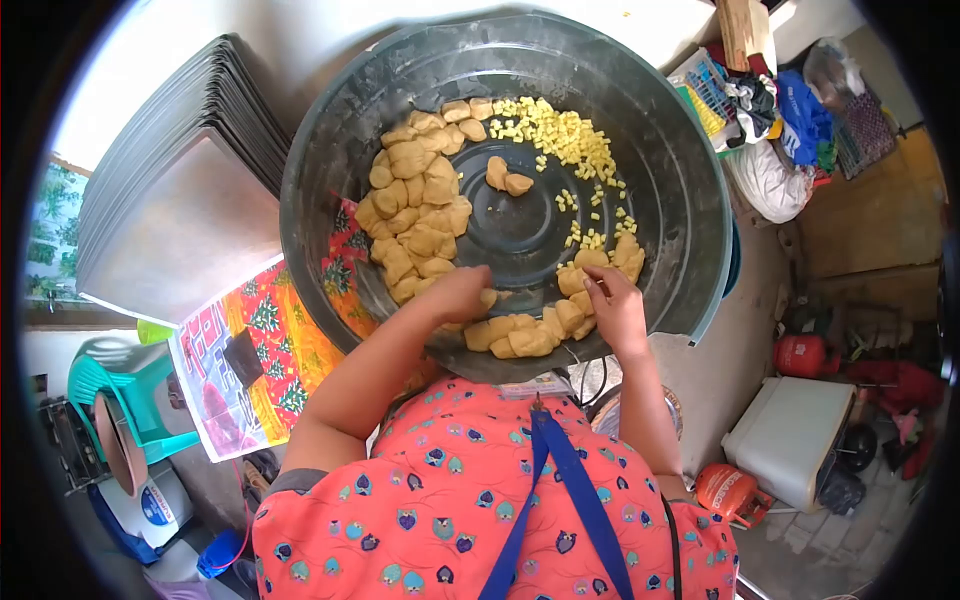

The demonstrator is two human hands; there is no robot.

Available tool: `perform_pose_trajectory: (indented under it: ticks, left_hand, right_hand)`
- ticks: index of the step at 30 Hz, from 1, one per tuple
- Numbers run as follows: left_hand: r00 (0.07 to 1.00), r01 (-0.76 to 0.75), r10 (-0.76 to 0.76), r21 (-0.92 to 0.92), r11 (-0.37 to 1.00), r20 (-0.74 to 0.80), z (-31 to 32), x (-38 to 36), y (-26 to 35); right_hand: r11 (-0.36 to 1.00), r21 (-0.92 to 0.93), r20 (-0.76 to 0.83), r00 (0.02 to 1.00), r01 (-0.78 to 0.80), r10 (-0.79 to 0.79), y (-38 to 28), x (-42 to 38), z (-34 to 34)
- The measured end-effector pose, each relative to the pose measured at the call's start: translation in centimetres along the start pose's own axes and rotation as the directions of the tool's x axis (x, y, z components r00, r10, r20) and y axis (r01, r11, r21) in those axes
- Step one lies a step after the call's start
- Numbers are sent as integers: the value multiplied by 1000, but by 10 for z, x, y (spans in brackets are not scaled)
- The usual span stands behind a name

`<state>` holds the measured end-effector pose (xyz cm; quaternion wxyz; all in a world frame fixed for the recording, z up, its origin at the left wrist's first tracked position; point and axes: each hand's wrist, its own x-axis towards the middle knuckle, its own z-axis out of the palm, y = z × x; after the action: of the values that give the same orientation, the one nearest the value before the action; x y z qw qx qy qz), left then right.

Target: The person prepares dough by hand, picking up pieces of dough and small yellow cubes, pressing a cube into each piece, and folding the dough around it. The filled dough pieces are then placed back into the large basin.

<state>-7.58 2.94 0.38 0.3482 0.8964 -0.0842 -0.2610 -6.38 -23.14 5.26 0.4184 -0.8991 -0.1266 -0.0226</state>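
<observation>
A big dark round basin (330, 130) holds tan dough pieces (420, 190) piled along its left side, with more dough pieces (520, 335) along the near edge. Small yellow cubes (565, 140) lie scattered at its upper right, and two small dough lumps (508, 178) sit near the middle. My left hand (467, 290) is closed at a small bit of dough at the near left. On the right, my right hand (612, 300) has its thumb and fingers pinched on a dough piece (575, 280) beside the right-hand dough pieces.
Stacked metal trays (175, 190) lean at the left, above a colourful printed cloth (250, 360). A green plastic chair (135, 395) stands lower left. At the right are bags (770, 180), a white box (790, 440) and an orange gas cylinder (730, 492).
</observation>
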Motion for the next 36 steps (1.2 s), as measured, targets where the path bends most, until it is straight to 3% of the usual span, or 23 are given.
perform_pose_trajectory:
  ticks: [1,2,3,4,7,8,11,14,17,23,29,33,36]
  left_hand:
    - [999,-25,22,-150,988,-27,-7,-1,1]
    - [999,-32,10,-484,875,-47,-12,3,-2]
    - [998,-40,-5,-760,649,-56,-16,7,-4]
    - [998,-49,-22,-940,339,-60,-18,10,-6]
    - [990,-140,-3,-987,-83,-140,-28,11,-1]
    - [987,-157,16,-979,-129,-161,-31,7,2]
    - [986,-143,62,-978,-149,-154,-25,9,-6]
    - [990,-60,114,-986,-158,-78,-31,6,1]
    - [987,5,157,-992,-126,-15,-30,9,-4]
    - [994,-101,38,-995,-19,-101,-22,13,3]
    - [972,-191,-97,-962,197,-213,-21,9,9]
    - [979,-152,-83,-937,316,-186,-17,13,2]
    - [981,-134,-85,-921,365,-176,-13,14,3]
  right_hand:
    - [1000,2,1,1000,-15,15,-2,-1,-1]
    - [1000,4,2,1000,-29,29,-4,-1,-2]
    - [1000,-16,3,1000,-20,20,-3,-1,-2]
    - [999,-37,8,1000,-11,11,-1,-2,-2]
    - [995,-94,20,999,45,-43,3,-3,1]
    - [992,-110,19,998,63,-61,4,-3,2]
    - [987,-133,38,996,91,-87,6,-3,3]
    - [967,118,91,972,-226,217,0,-4,6]
    - [759,520,226,919,-393,322,-13,0,16]
    - [670,581,354,885,-461,302,-28,10,39]
    - [401,670,502,779,-625,376,-25,12,53]
    - [220,727,555,745,-651,370,-30,15,54]
    - [428,715,445,832,-553,332,-36,21,59]
